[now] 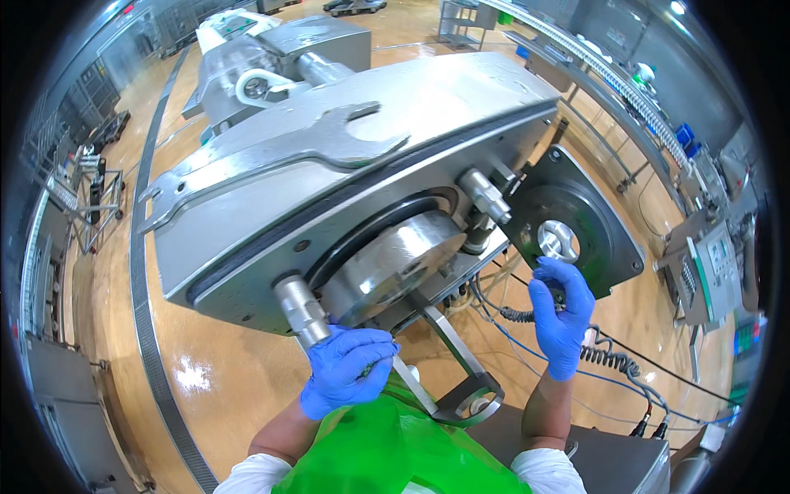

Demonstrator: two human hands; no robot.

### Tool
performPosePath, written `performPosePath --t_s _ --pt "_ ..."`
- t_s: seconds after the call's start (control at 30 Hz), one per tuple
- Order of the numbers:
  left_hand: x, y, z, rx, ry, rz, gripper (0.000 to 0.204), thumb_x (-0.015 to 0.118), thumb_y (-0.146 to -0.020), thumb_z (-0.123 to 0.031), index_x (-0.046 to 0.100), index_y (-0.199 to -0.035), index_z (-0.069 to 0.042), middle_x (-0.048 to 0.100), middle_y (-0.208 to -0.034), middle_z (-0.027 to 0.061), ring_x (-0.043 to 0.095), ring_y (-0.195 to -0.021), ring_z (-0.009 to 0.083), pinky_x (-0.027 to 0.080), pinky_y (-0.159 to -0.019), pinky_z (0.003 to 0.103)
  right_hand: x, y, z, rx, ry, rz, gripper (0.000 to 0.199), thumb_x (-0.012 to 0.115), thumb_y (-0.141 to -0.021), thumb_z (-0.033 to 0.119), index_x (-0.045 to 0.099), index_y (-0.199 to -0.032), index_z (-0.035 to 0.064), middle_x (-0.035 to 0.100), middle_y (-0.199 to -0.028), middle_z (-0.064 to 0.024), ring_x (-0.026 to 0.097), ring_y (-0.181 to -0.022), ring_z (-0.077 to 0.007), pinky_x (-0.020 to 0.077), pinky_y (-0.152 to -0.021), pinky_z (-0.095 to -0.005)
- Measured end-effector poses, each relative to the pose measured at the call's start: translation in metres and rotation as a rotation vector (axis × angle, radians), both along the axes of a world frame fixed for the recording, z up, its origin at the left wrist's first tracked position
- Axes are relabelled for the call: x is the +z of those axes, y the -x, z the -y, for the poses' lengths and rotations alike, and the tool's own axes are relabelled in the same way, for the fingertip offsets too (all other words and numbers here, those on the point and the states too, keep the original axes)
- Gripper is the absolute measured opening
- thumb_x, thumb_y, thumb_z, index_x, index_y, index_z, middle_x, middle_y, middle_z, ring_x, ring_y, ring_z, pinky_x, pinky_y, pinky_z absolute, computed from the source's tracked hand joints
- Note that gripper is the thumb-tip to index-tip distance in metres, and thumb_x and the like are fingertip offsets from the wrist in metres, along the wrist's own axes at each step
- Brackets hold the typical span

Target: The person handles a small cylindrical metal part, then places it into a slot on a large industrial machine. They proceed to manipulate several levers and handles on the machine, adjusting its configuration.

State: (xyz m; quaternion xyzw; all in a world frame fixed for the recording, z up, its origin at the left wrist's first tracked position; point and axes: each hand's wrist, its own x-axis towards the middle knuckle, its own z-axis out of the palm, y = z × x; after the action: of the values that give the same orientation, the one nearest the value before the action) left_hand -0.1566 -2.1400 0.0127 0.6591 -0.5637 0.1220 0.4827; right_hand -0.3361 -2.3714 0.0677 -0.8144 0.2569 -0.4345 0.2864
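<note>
My left hand, in a blue glove, is closed at the outer end of a ribbed metal stud on the machine's front. Its fingers hide the stud's tip and whatever else may be in them. To the right, my gloved right hand is raised with bent fingers and the thumb apart. It holds nothing I can see, just in front of a dark square plate with a round opening; contact is unclear. Between the studs, a round steel head sticks out. A second stud stands at its upper right.
A large open-ended wrench lies on top of the steel housing. Below the round head, a metal bracket reaches toward my green apron. Coiled cables hang at right. A floor drain runs along the left.
</note>
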Motion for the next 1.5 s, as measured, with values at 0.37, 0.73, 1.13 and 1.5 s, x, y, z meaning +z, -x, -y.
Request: performPosePath --t_s 0.37,0.73,1.13,1.5 --pt "-0.037 -0.018 -0.052 -0.033 0.149 -0.297 0.019 0.060 -0.064 0.004 0.065 -0.075 -0.011 0.069 -0.079 0.0036 0.059 -0.064 0.0173 0.041 -0.061 0.032 0.048 0.080 0.138 -0.619 0.274 -0.124 0.037 0.063 -0.092 0.030 0.064 -0.110 -0.0020 0.064 -0.096 -0.0096 0.057 -0.088 -0.0160 0.0452 -0.079 -0.0301" --pt "-0.051 -0.036 -0.053 -0.207 0.057 -0.380 0.017 0.063 -0.066 0.003 0.065 -0.077 -0.010 0.069 -0.079 0.0043 0.055 -0.062 0.0184 0.040 -0.061 0.031 0.039 0.045 0.025 -0.771 0.124 -0.356 0.052 0.052 -0.094 0.041 0.053 -0.069 -0.0047 0.046 -0.060 -0.0213 0.042 -0.053 -0.0264 0.0349 -0.055 -0.0409" --pt "0.007 0.019 0.024 -0.419 -0.233 -0.249 0.069 0.077 -0.075 -0.033 0.049 -0.129 0.001 0.058 -0.119 0.0187 0.059 -0.101 0.0329 0.047 -0.088 0.040 0.058 0.006 -0.100 -0.642 0.134 -0.551 0.035 0.070 -0.081 0.030 0.049 -0.068 0.0047 0.049 -0.060 -0.0139 0.050 -0.053 -0.0320 0.0380 -0.051 -0.0416" --pt "0.007 0.084 0.116 -0.372 -0.351 -0.059 0.101 0.074 -0.072 -0.039 0.021 -0.138 0.015 0.049 -0.111 0.0283 0.061 -0.091 0.0383 0.053 -0.070 0.044 0.044 0.017 -0.072 -0.439 0.334 -0.467 0.031 0.066 -0.082 0.030 0.055 -0.071 0.0029 0.055 -0.064 -0.0166 0.056 -0.061 -0.0362 0.0415 -0.053 -0.0444"
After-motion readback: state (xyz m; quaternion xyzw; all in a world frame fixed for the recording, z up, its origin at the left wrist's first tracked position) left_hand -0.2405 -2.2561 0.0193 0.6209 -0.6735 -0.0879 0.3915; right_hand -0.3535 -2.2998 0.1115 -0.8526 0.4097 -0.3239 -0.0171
